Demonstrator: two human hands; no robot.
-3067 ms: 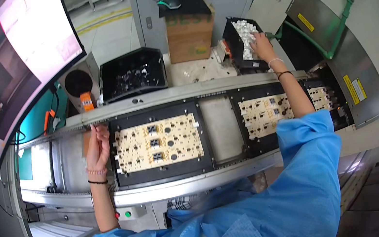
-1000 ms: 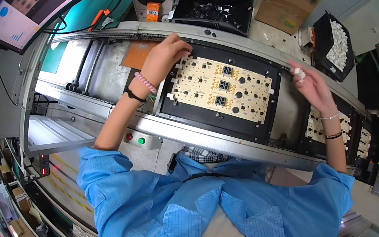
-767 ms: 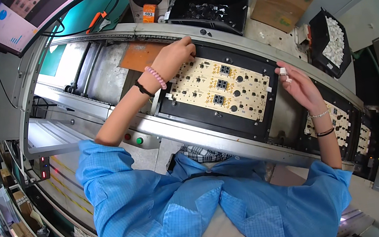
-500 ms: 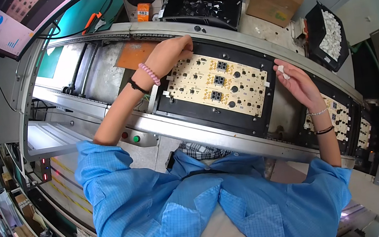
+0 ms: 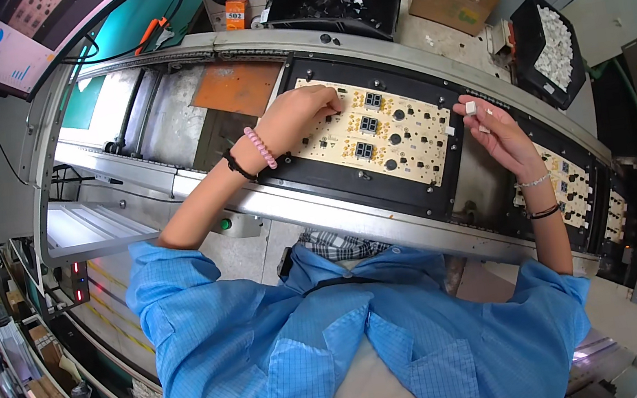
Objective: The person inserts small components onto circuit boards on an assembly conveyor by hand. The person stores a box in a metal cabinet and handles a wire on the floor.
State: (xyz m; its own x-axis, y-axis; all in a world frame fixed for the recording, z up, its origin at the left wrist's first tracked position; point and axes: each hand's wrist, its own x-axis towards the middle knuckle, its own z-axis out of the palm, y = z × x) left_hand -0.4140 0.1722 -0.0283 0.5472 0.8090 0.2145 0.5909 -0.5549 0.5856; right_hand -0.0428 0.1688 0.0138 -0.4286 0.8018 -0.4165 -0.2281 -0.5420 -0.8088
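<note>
At the conveyor, the left hand (image 5: 296, 116) bends over the left end of the board (image 5: 382, 127), fingertips bunched; whether they pinch anything cannot be told. The board lies in its black frame (image 5: 365, 181), long axis slanting from upper left to lower right. Farther off, beyond its right end, the right hand (image 5: 504, 140) holds white pieces (image 5: 471, 108) in half-curled fingers.

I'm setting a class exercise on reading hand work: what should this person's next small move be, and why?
Probably shift the right hand slightly left, over the cream circuit board. It holds small white pieces near the board's right edge, while the left hand is over the board's left part; whether that hand grips anything is hidden.
</note>
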